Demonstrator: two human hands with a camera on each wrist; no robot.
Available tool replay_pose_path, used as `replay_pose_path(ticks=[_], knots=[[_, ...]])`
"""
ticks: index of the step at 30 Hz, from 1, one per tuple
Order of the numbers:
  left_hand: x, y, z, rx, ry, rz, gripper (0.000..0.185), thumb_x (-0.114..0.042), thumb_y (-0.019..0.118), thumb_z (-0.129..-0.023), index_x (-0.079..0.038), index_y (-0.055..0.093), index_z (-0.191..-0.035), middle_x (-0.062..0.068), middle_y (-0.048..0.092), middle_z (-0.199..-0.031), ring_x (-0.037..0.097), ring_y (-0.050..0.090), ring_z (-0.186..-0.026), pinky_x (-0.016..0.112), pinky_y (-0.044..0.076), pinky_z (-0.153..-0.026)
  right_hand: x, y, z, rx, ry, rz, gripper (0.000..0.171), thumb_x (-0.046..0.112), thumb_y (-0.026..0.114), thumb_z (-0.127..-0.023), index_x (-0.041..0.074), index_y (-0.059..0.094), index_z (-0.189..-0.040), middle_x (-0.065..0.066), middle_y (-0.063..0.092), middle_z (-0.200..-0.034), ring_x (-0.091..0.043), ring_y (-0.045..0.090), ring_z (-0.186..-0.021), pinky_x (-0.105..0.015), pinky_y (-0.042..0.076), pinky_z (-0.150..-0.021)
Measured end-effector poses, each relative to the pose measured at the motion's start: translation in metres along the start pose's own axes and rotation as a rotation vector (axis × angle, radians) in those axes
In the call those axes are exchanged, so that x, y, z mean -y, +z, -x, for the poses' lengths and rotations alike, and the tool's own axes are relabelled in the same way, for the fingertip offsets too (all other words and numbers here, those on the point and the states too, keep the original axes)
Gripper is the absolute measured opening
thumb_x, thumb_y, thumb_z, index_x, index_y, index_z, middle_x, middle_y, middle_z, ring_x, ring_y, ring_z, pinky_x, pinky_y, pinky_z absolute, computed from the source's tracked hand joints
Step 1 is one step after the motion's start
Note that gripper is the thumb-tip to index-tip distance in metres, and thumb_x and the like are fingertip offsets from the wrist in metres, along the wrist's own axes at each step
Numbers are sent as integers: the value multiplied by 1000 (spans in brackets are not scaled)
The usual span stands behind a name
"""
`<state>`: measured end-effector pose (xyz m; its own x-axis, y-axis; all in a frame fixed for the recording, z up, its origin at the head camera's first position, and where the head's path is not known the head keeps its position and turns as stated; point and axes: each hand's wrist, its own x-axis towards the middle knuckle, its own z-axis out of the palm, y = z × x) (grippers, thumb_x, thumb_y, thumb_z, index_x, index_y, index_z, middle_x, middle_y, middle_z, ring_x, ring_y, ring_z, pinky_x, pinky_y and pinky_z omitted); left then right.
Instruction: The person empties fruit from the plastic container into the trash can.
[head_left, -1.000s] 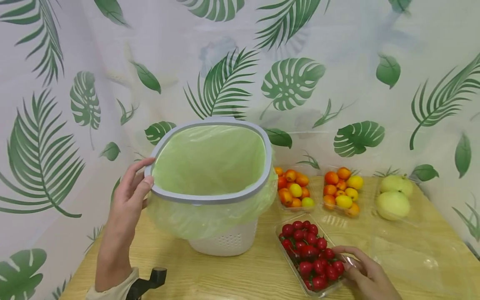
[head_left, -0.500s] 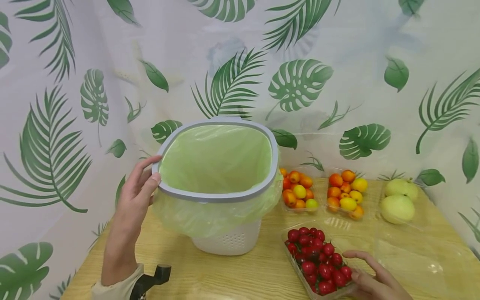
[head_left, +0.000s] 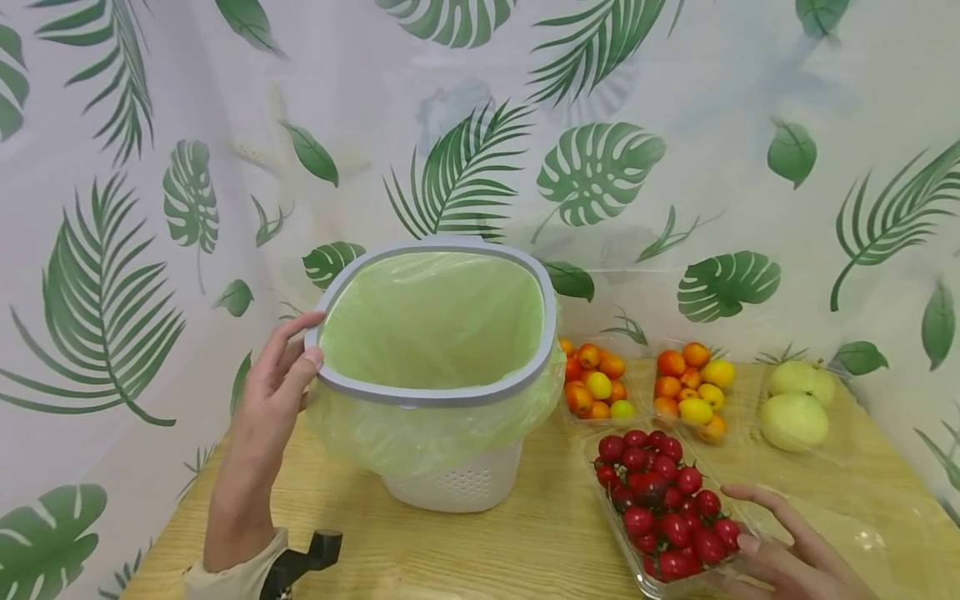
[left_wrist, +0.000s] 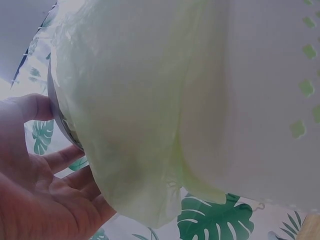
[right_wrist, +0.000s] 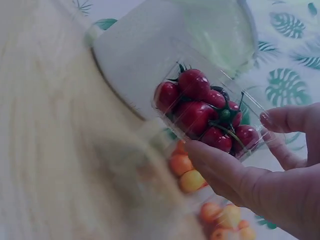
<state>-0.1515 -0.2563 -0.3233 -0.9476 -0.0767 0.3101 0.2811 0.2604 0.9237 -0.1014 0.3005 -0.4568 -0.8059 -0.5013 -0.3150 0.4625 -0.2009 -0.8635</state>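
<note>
In the head view we saw the left hand (head_left: pixel 273 387) pinching the grey rim (head_left: pixel 431 396) of the bin (head_left: pixel 453 483). The right hand (head_left: pixel 798 542) gripped the clear box (head_left: pixel 626 533) of red tomatoes (head_left: pixel 671 517), with tabletop (head_left: pixel 540 533) open between. Only our left wrist view revealed fingers behind the bag (left_wrist: pixel 130 110); our right wrist's, long stems (right_wrist: pixel 227 131).

The tomatoes (head_left: pixel 663 500) are red, the liner (head_left: pixel 435 321) pale green — the backdrop (head_left: pixel 720 167) white with green leaves (head_left: pixel 792 154).
</note>
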Motion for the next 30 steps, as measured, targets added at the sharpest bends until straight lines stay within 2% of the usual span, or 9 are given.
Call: replay_pose_path(ticks=[2,5,10,13,19,22,23,26,30], knots=[[-1,0,0,-2,0,-3,41,-28,45,-110,-21,47,-151,9,55,-146,21,58,-111,32,46,-84,8,2,2,-16,-10,-38,44,17,35,-113,52,48,-137,11,56,-131,-31,62,-121,-54,47,-101],[-2,-1,1,-2,-1,8,41,-27,46,-110,-21,48,-151,10,56,-145,21,58,-109,31,45,-82,20,3,2,49,-96,-64,50,13,28,-114,48,40,-147,15,56,-135,-28,61,-125,-53,46,-103],[-3,-3,3,-5,0,18,41,-26,45,-110,-20,47,-151,12,57,-143,19,60,-106,29,46,-80,40,8,-2,144,-272,8,58,3,20,-112,38,26,-158,16,48,-146,-28,60,-127,-50,49,-100],[-3,-3,3,-3,9,17,41,-26,45,-110,-19,47,-151,12,57,-143,18,61,-108,28,49,-82,53,14,-3,97,-328,96,58,2,22,-112,36,22,-159,14,45,-146,-30,63,-123,-47,52,-96],[-4,-2,2,-2,19,22,41,-25,45,-110,-19,47,-151,12,57,-143,19,61,-109,29,49,-83,81,28,-7,53,-399,174,58,2,23,-110,31,15,-160,4,41,-151,-35,63,-122,-48,53,-95],[-4,-2,2,2,8,25,41,-26,46,-110,-20,47,-151,12,56,-144,19,60,-110,30,48,-83,93,38,-12,-5,-428,216,57,3,28,-110,29,15,-159,0,35,-153,-30,62,-125,-46,54,-94],[-4,-2,2,4,4,24,41,-26,46,-110,-20,47,-151,11,56,-145,19,59,-110,30,47,-83,97,42,-15,-19,-439,222,57,3,30,-110,29,15,-159,-1,35,-153,-26,61,-126,-45,54,-94],[-4,-2,3,8,-7,17,42,-28,46,-110,-21,46,-152,10,54,-147,20,58,-113,32,46,-84,107,53,-21,-35,-487,209,58,1,32,-109,28,16,-158,-5,54,-131,-20,59,-126,-43,54,-94],[-3,-1,2,15,-1,2,42,-28,46,-110,-22,46,-152,9,52,-150,19,58,-115,32,47,-85,123,65,-28,-13,-554,166,60,-1,31,-109,27,14,-159,-17,41,-145,-21,59,-128,-42,54,-95]])
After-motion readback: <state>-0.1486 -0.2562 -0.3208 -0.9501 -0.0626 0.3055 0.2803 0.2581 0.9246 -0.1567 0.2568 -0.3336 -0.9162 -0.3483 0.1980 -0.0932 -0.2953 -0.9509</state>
